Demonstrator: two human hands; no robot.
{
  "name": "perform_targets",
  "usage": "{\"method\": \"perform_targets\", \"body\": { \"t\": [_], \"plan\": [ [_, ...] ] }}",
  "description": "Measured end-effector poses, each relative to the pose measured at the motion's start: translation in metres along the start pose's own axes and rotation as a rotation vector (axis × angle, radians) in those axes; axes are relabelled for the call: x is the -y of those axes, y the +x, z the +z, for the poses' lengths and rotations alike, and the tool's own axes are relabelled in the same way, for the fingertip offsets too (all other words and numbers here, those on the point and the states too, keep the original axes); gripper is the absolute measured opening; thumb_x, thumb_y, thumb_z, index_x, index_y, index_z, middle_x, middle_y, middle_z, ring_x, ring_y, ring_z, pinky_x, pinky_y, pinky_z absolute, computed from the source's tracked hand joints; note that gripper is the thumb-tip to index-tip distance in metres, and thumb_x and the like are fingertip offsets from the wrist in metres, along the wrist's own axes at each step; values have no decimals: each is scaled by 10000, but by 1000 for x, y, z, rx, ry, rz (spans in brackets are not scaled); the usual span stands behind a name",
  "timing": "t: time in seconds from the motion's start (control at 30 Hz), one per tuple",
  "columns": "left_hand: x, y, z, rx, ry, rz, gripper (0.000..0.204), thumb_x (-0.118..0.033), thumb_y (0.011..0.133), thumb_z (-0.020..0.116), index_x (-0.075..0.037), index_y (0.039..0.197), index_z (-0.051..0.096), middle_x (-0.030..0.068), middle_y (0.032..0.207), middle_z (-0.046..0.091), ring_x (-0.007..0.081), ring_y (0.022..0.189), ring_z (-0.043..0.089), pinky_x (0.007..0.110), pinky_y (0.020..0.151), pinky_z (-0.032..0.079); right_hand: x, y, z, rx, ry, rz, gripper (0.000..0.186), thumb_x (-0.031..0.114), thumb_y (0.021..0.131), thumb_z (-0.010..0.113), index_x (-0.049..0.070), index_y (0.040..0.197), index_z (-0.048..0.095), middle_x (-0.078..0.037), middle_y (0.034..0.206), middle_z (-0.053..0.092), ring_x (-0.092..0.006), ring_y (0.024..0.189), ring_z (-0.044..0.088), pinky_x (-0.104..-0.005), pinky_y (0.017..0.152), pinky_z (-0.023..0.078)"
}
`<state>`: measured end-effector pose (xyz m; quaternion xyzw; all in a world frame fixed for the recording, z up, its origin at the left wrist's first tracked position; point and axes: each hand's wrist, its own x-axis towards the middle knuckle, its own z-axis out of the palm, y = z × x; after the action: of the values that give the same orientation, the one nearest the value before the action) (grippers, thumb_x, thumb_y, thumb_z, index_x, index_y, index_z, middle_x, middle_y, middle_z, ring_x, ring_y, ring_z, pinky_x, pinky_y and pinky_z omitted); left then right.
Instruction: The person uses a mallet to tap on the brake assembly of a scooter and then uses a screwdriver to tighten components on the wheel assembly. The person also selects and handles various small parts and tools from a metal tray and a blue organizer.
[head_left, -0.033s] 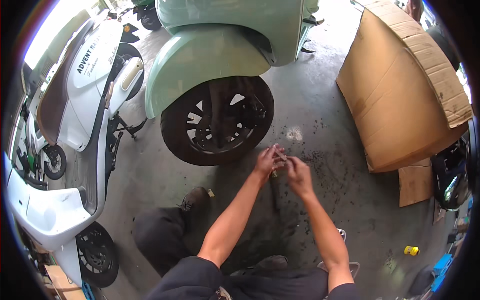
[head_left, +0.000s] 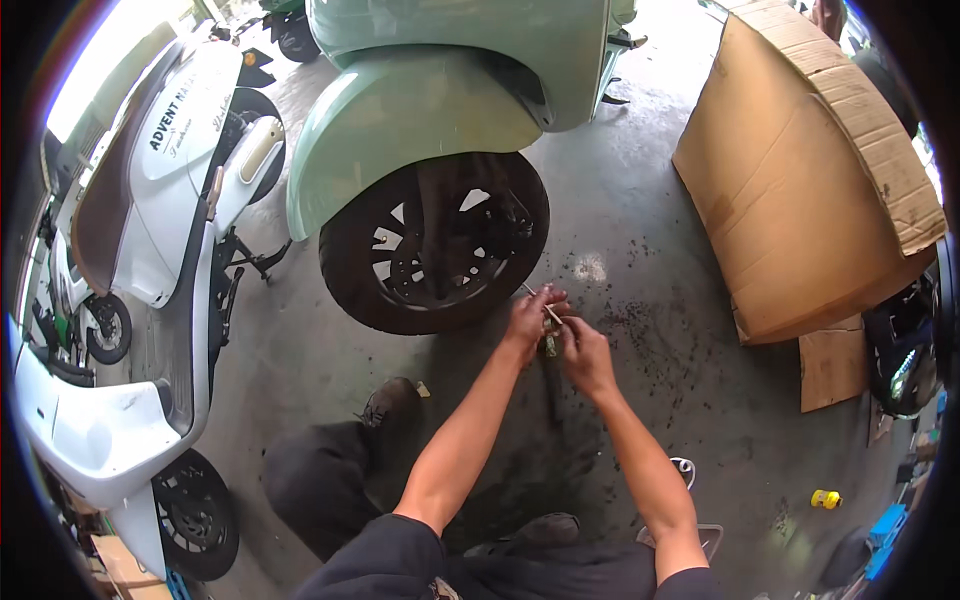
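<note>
Just to the right of the tyre's lower edge, my two hands meet above the floor. A thin, pale, rod-like piece (head_left: 554, 315) slants between them, its kind too small to make out. My left hand (head_left: 528, 322) is closed around it, and a tip pokes out past the fingers toward the tyre. My right hand (head_left: 588, 360) pinches the piece's lower end between thumb and fingers. Below my left hand shows a small yellowish, brass-like bit (head_left: 550, 345); whether it is held cannot be told. The black front tyre (head_left: 360, 300) sits under a pale green scooter fender (head_left: 400, 120).
A white scooter (head_left: 170, 200) stands along the left. On the right is a large cardboard box (head_left: 800, 190), with a cardboard piece (head_left: 832, 370) under it. A yellow container (head_left: 826, 499) lies on the stained floor. My shoe (head_left: 392, 402) is beside the tyre.
My right hand has shifted slightly left, closer to my left hand. The held piece, seen broader and greyish before, now looks thin and pale. More of the brass-like bit shows.
</note>
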<state>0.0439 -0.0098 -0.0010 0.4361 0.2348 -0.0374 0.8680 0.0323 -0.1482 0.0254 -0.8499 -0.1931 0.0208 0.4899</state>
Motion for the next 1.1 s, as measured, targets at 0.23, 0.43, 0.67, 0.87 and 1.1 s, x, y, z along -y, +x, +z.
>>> {"method": "perform_targets", "body": {
  "t": [0.23,0.43,0.67,0.87,1.1],
  "plan": [
    [-21,31,-36,96,26,-16,343,-304,1009,412,-50,1219,509,112,1091,635,227,914,657,377,791,543,-2,22,44,-89,-95,22,201,144,917,516,42,1052,623,-229,789,642,-414,756,630,-490,653,485],
    [-36,50,-55,137,31,-22,297,-306,1003,443,-45,1116,530,100,991,639,217,831,660,366,739,556,6,35,61,-99,-150,-1,208,138,920,508,30,1061,617,-236,814,645,-401,738,636,-477,635,493],
    [-39,56,-63,164,46,-72,262,-290,997,463,-67,1106,547,78,941,645,220,863,662,369,762,546,3,35,66,-130,-421,-144,224,135,922,499,48,1105,594,-175,715,636,-369,650,634,-469,587,498],
    [-38,41,-54,190,-281,-124,185,-214,997,459,-65,1056,552,66,959,647,223,946,644,382,775,526,-1,44,56,-128,-706,-371,165,161,954,450,56,971,576,-12,576,504,-195,481,523,-344,454,416],
    [-16,66,-66,18,-332,-120,141,-115,960,483,-112,1034,603,17,895,657,189,899,649,366,783,504,23,35,30,115,852,697,291,221,968,492,30,1186,519,-40,755,541,-150,609,529,-300,570,482]
  ]
}}
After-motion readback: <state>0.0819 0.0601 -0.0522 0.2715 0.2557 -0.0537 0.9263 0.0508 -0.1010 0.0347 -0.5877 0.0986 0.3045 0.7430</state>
